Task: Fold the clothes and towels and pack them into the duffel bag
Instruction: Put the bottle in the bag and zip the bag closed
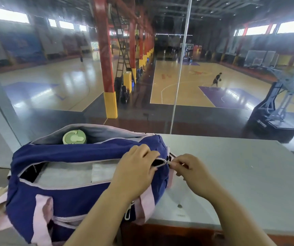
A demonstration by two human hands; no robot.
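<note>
The duffel bag is set on the grey bench, its near-left part hanging past the bench edge. Its main opening is unzipped, and a folded white towel is seen lying inside. The zip pull at the bag's right end is pinched in the grip of the right hand. The fabric just beside the pull is held by the curled fingers of the left hand.

Packing is judged nearly done, with closing about to begin. 3 risks are judged likely:
- The towel's upper edge lies close to the zip track and could be caught in the teeth.
- If the left hand's hold is loosened, the soft fabric could bunch and the slider could jam.
- A hard pull leftward could drag the overhanging bag off the bench.

A green-lidded bottle stands in the rear pocket.
</note>
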